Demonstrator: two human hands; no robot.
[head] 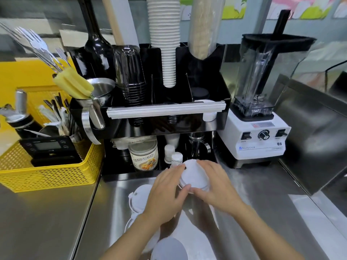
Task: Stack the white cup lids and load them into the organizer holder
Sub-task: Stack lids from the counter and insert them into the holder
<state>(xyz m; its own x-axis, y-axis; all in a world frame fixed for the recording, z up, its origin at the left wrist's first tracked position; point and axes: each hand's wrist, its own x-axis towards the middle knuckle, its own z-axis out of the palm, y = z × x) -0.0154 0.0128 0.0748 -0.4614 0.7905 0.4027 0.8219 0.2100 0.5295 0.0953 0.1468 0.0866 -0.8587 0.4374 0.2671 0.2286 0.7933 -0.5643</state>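
A steel surface (262, 212) runs across the scene, and at its far edge stands a black organizer (165, 113) holding tall columns of cups, with lower bays of small bottles and jars beneath. A white blender (257, 132) stands to its right and a yellow basket (47, 175) of tools to its left. Near the middle, both hands meet around a short stack of white lids (193, 175), held tilted just in front of the organizer's lower bays. The left hand (165, 192) is closed on the stack's left rim, thumb underneath, and the right hand (216, 184) is wrapped over its right side, likely pressing the lids together so they nest evenly. More loose lids (139, 196) lie on the surface to the near left, within reach for adding next.
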